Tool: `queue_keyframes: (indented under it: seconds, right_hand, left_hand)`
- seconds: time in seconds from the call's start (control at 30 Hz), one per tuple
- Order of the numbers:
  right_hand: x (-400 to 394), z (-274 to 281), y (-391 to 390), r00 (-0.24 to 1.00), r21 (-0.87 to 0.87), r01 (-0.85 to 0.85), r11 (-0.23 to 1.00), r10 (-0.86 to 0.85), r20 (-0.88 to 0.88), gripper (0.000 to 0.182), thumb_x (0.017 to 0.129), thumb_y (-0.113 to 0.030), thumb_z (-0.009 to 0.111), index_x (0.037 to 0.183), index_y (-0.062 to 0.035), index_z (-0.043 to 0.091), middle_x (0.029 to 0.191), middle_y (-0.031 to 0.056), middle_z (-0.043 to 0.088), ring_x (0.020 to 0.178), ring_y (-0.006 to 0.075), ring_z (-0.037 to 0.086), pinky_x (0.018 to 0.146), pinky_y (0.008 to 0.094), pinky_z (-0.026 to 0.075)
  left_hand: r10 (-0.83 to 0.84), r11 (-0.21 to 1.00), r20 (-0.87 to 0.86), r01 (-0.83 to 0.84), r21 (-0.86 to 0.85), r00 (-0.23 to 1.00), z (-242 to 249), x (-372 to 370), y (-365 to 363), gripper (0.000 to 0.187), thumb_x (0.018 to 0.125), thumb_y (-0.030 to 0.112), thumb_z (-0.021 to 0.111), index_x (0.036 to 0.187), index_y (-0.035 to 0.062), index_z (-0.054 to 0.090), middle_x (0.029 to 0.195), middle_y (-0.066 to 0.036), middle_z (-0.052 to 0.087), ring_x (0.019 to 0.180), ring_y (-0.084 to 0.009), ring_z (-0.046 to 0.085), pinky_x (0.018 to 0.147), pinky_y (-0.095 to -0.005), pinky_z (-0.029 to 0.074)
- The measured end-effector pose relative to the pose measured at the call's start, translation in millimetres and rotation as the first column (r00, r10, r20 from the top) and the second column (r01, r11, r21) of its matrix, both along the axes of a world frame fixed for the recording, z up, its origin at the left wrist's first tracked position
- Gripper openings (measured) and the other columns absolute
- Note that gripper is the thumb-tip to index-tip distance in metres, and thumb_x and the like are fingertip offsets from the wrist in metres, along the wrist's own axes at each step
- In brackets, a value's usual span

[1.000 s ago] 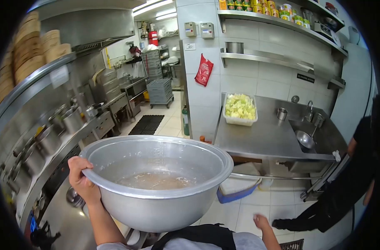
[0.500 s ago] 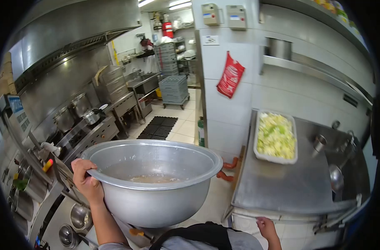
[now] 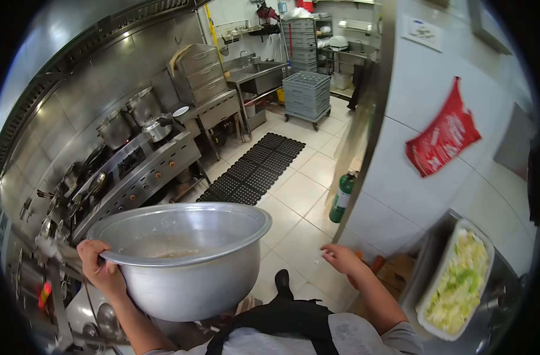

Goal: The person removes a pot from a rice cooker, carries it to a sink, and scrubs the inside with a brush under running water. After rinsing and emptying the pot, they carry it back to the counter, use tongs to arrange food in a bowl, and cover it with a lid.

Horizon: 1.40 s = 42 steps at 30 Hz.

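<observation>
A large aluminum basin (image 3: 193,290) with a wide rolled rim is held up in front of me, with cloudy liquid (image 3: 175,251) low inside it. My left hand (image 3: 101,269) is closed over the rim on the near left side. Its fingers wrap the lip. To the right of the basin and apart from it, my right hand (image 3: 339,259) hovers over the tiled floor. It holds nothing I can see, and its fingers are loosely bent and apart. A white tub (image 3: 422,312) of chopped pale-green vegetable (image 3: 459,284) stands on the steel counter at right.
A stove (image 3: 139,171) with several pots runs along the left wall. Black rubber matting (image 3: 255,168) covers the floor ahead. Stacked grey racks (image 3: 306,97) stand on wheels farther back. A green cylinder (image 3: 342,198) is beside the wall corner, near a red hanging bag (image 3: 444,133).
The view has turned left, toward the stove and the walkway. My left hand still grips the basin. My right hand has come up and forward, away from the counter edge.
</observation>
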State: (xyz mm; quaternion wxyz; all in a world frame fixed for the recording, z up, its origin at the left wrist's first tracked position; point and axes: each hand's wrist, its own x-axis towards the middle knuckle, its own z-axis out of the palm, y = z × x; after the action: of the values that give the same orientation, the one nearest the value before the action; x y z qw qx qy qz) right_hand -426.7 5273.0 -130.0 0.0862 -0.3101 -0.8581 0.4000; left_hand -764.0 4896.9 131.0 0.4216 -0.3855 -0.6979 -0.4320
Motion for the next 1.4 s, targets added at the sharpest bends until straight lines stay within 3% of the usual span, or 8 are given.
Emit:
queue_keyframes:
  seconds: [0.17,0.2,0.43,0.6,0.63,0.77,0.97,1.4]
  right_hand:
    - [24.9,-155.1,125.2,0.743,0.178,-0.203,0.963,0.033,0.668,0.019,0.089,-0.017,0.053,0.102,-0.0076,0.064,0.101,0.0168,0.067,0.102,0.0361,0.061,0.085,0.0423,0.049]
    - [36.6,-159.4,123.6,0.915,0.057,0.159,0.986,-0.169,0.365,0.017,0.087,-0.014,0.054,0.097,-0.0088,0.067,0.098,0.0143,0.069,0.103,0.0323,0.061,0.086,0.0397,0.049]
    - [54.1,-337.3,166.3,0.784,0.017,0.242,0.970,-0.206,0.585,0.018,0.086,-0.022,0.060,0.092,-0.0091,0.071,0.097,0.0133,0.069,0.102,0.0254,0.063,0.086,0.0361,0.050]
    - [-137.6,-369.0,320.1,0.848,-0.244,0.503,0.829,-0.419,0.323,0.024,0.086,-0.028,0.064,0.099,-0.0085,0.071,0.097,0.0151,0.070,0.093,0.0279,0.067,0.083,0.0364,0.052]
    - [-182.3,-376.5,370.0,0.877,-0.230,0.476,0.849,-0.438,0.200,0.026,0.087,-0.028,0.064,0.101,-0.0081,0.071,0.097,0.0156,0.070,0.090,0.0297,0.068,0.082,0.0369,0.052]
    - [-395.4,-189.4,566.8,0.919,-0.254,0.375,0.892,-0.393,-0.025,0.030,0.093,-0.029,0.056,0.103,-0.0040,0.069,0.089,0.0134,0.070,0.081,0.0258,0.067,0.074,0.0355,0.052]
    - [-631.5,5.1,780.0,0.945,-0.996,-0.074,0.049,-0.316,-0.086,0.078,0.095,-0.066,0.030,0.142,-0.0047,0.038,0.139,0.0137,0.049,0.128,0.0277,0.047,0.102,0.0444,0.041]
    - [-837.6,49.0,1149.4,0.583,-0.964,-0.157,0.216,-0.767,-0.267,0.047,0.086,-0.023,0.056,0.121,0.0075,0.053,0.106,0.0221,0.066,0.094,0.0345,0.067,0.088,0.0458,0.055]
  left_hand:
    - [0.157,0.959,-0.105,-0.177,-0.223,0.982,-21.4,-114.0,132.3,0.045,0.063,0.044,0.073,0.073,0.0040,0.055,0.073,-0.007,0.052,0.083,-0.0274,0.048,0.077,-0.0367,0.041]
    - [0.157,0.957,-0.105,-0.177,-0.230,0.982,-20.5,-137.4,158.2,0.045,0.063,0.044,0.073,0.073,0.0040,0.055,0.073,-0.007,0.052,0.083,-0.0274,0.048,0.077,-0.0367,0.041]
    - [0.168,0.949,-0.158,-0.203,-0.243,0.973,-12.2,-273.0,352.4,0.059,0.059,0.060,0.068,0.074,0.0041,0.056,0.072,-0.007,0.052,0.083,-0.0278,0.048,0.075,-0.0380,0.040]
    - [0.072,0.972,-0.122,-0.097,-0.214,0.990,-14.1,-361.6,497.9,0.037,0.058,0.029,0.075,0.074,0.0018,0.055,0.073,-0.008,0.052,0.082,-0.0264,0.048,0.077,-0.0353,0.040]
    - [0.112,0.970,-0.100,-0.131,-0.205,0.989,-16.0,-376.6,530.0,0.058,0.061,0.059,0.069,0.073,0.0036,0.056,0.073,-0.007,0.053,0.083,-0.0261,0.049,0.075,-0.0357,0.040]
    - [0.062,0.985,-0.064,-0.071,-0.156,0.996,-16.6,-453.8,659.9,0.053,0.059,0.053,0.073,0.073,0.0039,0.058,0.074,-0.007,0.056,0.082,-0.0256,0.049,0.076,-0.0345,0.040]
    - [-0.125,0.988,-0.049,0.121,-0.091,0.991,-5.0,-564.3,838.1,0.056,0.067,0.060,0.071,0.071,0.0052,0.059,0.071,-0.004,0.057,0.079,-0.0238,0.051,0.077,-0.0345,0.041]
    - [-0.600,0.798,-0.254,0.544,-0.260,0.758,-22.4,-839.0,1288.1,0.035,0.081,0.048,0.064,0.078,0.0127,0.063,0.080,-0.001,0.056,0.087,-0.0258,0.050,0.079,-0.0379,0.042]
